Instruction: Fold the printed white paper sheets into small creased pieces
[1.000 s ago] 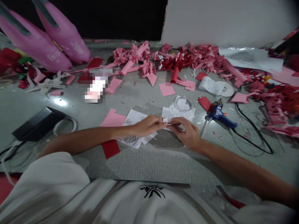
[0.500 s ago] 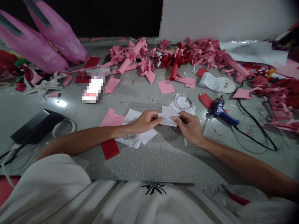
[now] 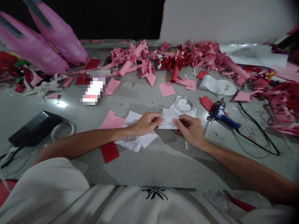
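A small printed paper piece (image 3: 168, 123) is held over the grey worktop (image 3: 149, 165) by two hands.
Its left end is pinched between thumb and fingers of the left hand (image 3: 147, 123); its right end is gripped likewise by the nearly closed right hand (image 3: 192, 129). Printed sheets (image 3: 130, 143) are partly covered by the left forearm (image 3: 93, 140).

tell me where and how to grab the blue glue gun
I'd take the blue glue gun mid-handle, coming from the near right side: the gun lies flat, its handle slanting that way, away from the tip. Mind the black cord leaving the handle's end.
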A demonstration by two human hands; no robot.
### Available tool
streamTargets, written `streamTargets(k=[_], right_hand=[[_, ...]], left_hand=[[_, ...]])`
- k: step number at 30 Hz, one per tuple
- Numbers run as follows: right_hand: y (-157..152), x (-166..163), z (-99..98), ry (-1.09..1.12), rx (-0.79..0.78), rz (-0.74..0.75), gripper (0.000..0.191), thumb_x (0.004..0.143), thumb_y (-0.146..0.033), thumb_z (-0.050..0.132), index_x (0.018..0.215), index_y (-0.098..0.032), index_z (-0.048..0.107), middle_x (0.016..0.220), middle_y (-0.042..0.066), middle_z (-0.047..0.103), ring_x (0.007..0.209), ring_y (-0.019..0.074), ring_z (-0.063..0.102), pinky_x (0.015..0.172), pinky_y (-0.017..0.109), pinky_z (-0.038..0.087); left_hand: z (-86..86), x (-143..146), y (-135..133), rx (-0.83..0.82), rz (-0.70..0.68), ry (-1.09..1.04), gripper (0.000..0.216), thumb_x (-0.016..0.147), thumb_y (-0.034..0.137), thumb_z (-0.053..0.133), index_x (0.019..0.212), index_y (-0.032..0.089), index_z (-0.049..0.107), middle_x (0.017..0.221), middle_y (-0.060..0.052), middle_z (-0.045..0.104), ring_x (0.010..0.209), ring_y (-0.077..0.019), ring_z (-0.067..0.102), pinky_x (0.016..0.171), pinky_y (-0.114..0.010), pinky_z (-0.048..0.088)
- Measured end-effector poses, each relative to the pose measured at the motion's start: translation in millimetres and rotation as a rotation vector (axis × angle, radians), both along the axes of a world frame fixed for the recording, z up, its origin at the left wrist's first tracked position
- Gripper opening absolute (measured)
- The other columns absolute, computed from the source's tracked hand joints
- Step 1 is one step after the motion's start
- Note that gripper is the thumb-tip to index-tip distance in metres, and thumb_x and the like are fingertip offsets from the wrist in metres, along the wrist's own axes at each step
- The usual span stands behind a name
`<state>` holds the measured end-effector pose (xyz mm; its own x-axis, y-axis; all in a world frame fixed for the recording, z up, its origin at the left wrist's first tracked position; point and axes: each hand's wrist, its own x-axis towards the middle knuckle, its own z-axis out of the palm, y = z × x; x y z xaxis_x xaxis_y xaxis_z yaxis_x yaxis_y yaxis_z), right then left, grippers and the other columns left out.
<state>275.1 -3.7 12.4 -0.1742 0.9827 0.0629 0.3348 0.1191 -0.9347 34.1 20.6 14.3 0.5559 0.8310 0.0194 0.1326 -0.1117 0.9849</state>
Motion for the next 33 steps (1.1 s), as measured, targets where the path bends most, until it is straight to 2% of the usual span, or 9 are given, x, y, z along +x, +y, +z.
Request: streamTargets(k=[5,14,20,26,33], right_hand=[[0.6,-2.0,1.6,0.013,-0.015,-0.011,0.039,0.093,-0.056,0.075,0.078,-0.021,0.067,0.054,-0.002,0.062,0.045,0.0155,0.062,0.043,0.025,0.043],[-0.2,-1.5,3.3,-0.012,-0.007,-0.011,0.042,0.094,-0.058,0.074,0.076,-0.021,0.065,0.053,-0.001,0.064,0.042,0.014,0.058,0.042,0.025,0.042],[-1.2,0.2,2.3,-0.056,0.023,0.031,0.042,0.097,-0.057,0.069,0.074,-0.022,0.065,0.052,-0.001,0.064,0.045,0.0161,0.064,0.043,0.025,0.044],[-2.0,-2.0,2.9,-0.035,0.027,0.084,0.033,0.098,-0.051,0.07,0.085,-0.021,0.072,0.057,-0.001,0.067,0.044,0.0142,0.062,0.042,0.025,0.045],[-0.2,-1.6,0.4,0.035,0.007,0.035,0.029,0.096,-0.05,0.073,0.089,-0.022,0.072,0.061,-0.001,0.068,0.047,0.0151,0.065,0.044,0.025,0.049]], left_hand=[[2.6,0.3,-0.5,-0.002,-0.013,-0.002,0.04,0.103,0.051,0.057,0.094,0.014,0.071,0.069,0.003,0.05,0.06,-0.0098,0.04,0.055,-0.023,0.03],[1.0,-0.7,0.8,0.002,-0.018,0.021,0.041,0.104,0.051,0.055,0.101,0.013,0.074,0.076,-0.001,0.059,0.067,-0.012,0.049,0.06,-0.023,0.035],[0.4,-0.1,-0.1,-0.023,-0.017,-0.02,0.04,0.098,0.051,0.067,0.109,0.013,0.077,0.078,-0.001,0.064,0.063,-0.0099,0.048,0.056,-0.021,0.034],[1.7,3.6,-1.6,0.008,0.061,-0.014,0.04,0.095,0.051,0.071,0.095,0.012,0.08,0.075,-0.002,0.067,0.06,-0.0083,0.047,0.052,-0.02,0.033],[-2.3,1.5,0.1,-0.018,0.079,-0.037,0.038,0.096,0.049,0.072,0.1,0.013,0.081,0.082,-0.005,0.074,0.065,-0.0098,0.058,0.055,-0.02,0.041]])
